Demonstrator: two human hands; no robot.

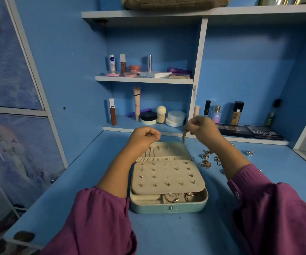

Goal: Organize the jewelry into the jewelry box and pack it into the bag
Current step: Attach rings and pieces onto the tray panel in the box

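The teal jewelry box lies open on the blue desk, its cream stud panel dotted with several earrings. Rings sit in the front compartment, and thin chains hang inside the lid. My right hand is raised above the box's far right corner and pinches a gold chain that dangles from its fingers. My left hand hovers over the lid's left side, curled into a fist with thumb against forefinger; I see nothing in it. Loose jewelry lies just right of the box.
A silver ornament lies further right on the desk. Cosmetics fill the shelves behind, and dark palettes lie at the back right. A brown woven thing rests on the top shelf. A cupboard door stands to the left.
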